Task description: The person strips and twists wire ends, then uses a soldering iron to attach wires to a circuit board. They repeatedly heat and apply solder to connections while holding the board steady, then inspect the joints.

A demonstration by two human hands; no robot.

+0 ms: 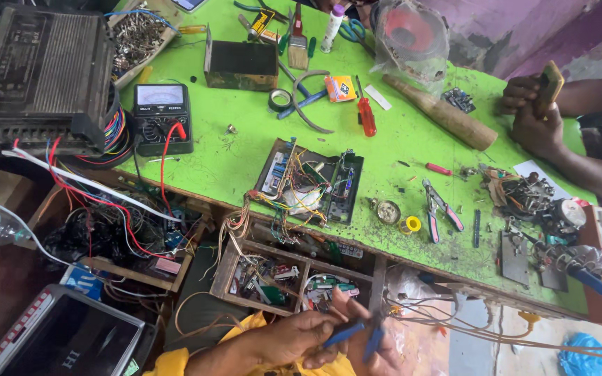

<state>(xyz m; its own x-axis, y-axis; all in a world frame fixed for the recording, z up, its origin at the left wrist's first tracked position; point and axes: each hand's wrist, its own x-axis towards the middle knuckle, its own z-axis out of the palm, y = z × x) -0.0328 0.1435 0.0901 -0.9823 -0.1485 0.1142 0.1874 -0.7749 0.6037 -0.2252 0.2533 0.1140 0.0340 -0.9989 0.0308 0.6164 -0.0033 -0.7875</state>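
Item: blue-handled pliers (357,334) — below the green bench's (231,160) edge, over the parts drawer (294,275). I see left hand (294,341) and right hand (377,351) each closed on a handle. Light, rigid — I'd grip the sleeves.

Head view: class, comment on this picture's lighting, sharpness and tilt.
Head view: soft, even daylight on the green table, with only faint shadows; the meter and open circuit box look sharp; the person's hands with the blue-handled tool at the bottom edge are slightly blurred; the whole frame is tilted, with the table edge running diagonally.
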